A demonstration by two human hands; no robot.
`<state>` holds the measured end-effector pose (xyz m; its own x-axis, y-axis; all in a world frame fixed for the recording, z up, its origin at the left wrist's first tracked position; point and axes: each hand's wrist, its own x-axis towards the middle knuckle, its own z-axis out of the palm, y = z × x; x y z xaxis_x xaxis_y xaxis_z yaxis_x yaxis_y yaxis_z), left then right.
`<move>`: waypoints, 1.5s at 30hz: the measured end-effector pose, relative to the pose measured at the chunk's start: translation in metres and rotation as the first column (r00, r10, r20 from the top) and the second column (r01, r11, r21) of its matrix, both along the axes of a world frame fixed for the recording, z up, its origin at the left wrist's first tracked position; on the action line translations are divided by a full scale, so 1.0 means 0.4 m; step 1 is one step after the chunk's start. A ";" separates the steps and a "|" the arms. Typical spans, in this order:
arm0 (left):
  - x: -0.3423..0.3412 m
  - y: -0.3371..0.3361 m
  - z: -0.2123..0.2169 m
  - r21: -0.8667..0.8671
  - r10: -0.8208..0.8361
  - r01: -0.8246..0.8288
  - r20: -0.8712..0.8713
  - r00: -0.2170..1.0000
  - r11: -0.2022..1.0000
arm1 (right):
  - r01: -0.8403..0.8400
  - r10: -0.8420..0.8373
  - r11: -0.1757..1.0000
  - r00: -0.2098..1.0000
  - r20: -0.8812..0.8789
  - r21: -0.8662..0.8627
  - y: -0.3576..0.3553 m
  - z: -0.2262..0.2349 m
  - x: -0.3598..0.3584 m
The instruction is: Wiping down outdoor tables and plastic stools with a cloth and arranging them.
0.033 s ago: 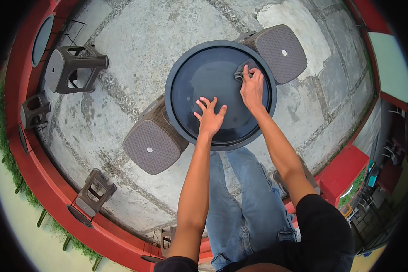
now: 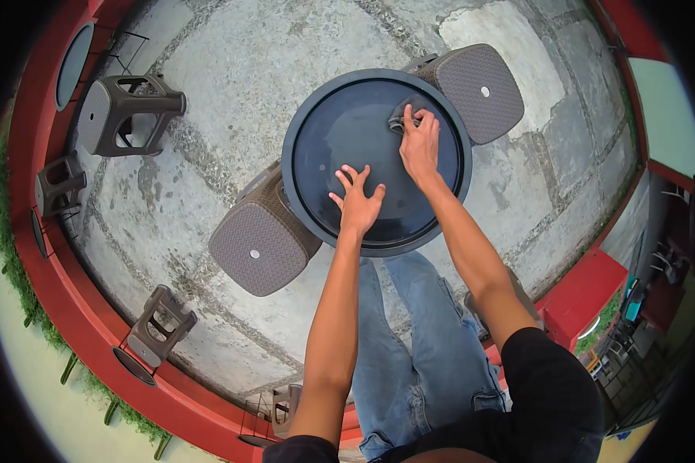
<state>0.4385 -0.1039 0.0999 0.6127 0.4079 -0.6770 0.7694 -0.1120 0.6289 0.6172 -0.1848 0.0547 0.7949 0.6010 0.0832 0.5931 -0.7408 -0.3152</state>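
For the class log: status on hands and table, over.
Left hand flat, fingers spread, on round dark table top. Right hand pressing small grey cloth. Brown woven stools alongside.

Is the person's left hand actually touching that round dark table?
Touching: the head view shows the left hand spread flat, fingers splayed, on the round table top.

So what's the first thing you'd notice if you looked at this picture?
The big round dark table in the middle, seen from straight above, with two bare hands on it. The left hand presses flat with spread fingers near the table's near edge, while the right hand rests on a small grey cloth toward the far side. Two brown woven-look stools sit tucked at the table's lower left and upper right.
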 end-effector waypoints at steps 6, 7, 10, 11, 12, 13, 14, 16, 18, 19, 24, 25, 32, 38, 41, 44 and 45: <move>-0.040 0.021 0.059 -0.117 0.235 -0.218 0.154 0.960 0.969 | -0.623 0.655 0.752 0.740 -0.150 0.214 0.186 -0.030 -0.122; -0.080 0.012 0.081 0.035 0.333 -0.353 0.257 0.907 0.935 | -0.676 0.705 0.709 0.685 -0.185 0.198 0.194 -0.025 -0.128; -0.213 -0.047 0.128 0.571 0.423 -0.594 0.417 0.804 0.566 | -0.752 0.780 0.626 0.612 -0.135 0.206 0.184 0.005 -0.115; -0.268 -0.072 0.105 0.515 0.580 -0.658 0.332 0.744 0.550 | -0.789 0.810 0.587 0.571 -0.134 0.181 0.185 0.021 -0.107; -0.320 -0.097 0.072 0.466 0.716 -0.720 0.230 0.660 0.514 | -0.806 0.817 0.576 0.567 -0.101 0.135 0.184 0.034 -0.096; -0.361 -0.122 0.033 0.234 0.810 -0.827 0.193 0.554 0.510 | -0.822 0.826 0.563 0.559 -0.067 0.090 0.182 0.043 -0.079; -0.375 -0.144 0.007 0.128 0.812 -0.825 0.148 0.565 0.551 | -0.784 0.785 0.620 0.619 -0.030 0.039 0.169 0.047 -0.046; -0.364 -0.194 -0.022 0.111 0.787 -0.801 0.150 0.598 0.588 | -0.557 0.555 0.829 0.831 0.040 0.058 0.132 0.040 0.022; -0.328 -0.208 -0.018 -0.011 0.847 -0.853 0.128 0.517 0.522 | -0.331 0.315 0.931 0.942 0.117 0.152 0.076 0.007 0.105; -0.328 -0.206 -0.022 -0.095 0.891 -0.887 0.108 0.441 0.451 | -0.320 0.316 0.940 0.947 0.049 0.118 0.063 0.009 0.107; -0.350 -0.191 -0.047 -0.206 0.931 -0.908 0.098 0.353 0.366 | -0.451 0.458 0.884 0.888 -0.039 0.120 0.076 0.018 -0.190; -0.352 -0.187 -0.050 -0.200 0.929 -0.907 0.098 0.358 0.371 | -0.590 0.610 0.787 0.787 -0.085 0.182 0.047 0.029 -0.261; -0.383 -0.179 -0.067 -0.193 0.951 -0.932 0.070 0.300 0.308 | -0.858 0.875 0.483 0.476 -0.085 0.172 -0.082 0.016 -0.256; -0.342 -0.184 -0.066 -0.263 0.947 -0.910 0.096 0.305 0.320 | -0.196 0.191 0.961 0.980 0.049 0.194 0.125 -0.064 0.007; -0.371 -0.179 -0.070 -0.250 0.944 -0.911 0.103 0.312 0.328 | -0.255 0.259 0.941 0.966 0.014 0.223 0.179 -0.046 -0.155; -0.367 -0.178 -0.070 -0.256 0.940 -0.904 0.108 0.324 0.341 | -0.668 0.716 0.677 0.695 -0.064 0.308 0.086 -0.038 -0.273; -0.369 -0.176 -0.068 -0.244 0.941 -0.909 0.103 0.322 0.338 | -0.777 0.827 0.548 0.558 -0.066 0.309 0.037 -0.032 -0.294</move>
<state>0.2909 -0.1742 0.0728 0.0058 0.7242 -0.6895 0.1835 0.6771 0.7127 0.4996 -0.1699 0.0420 0.0004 0.9773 0.2118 0.8145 0.1225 -0.5671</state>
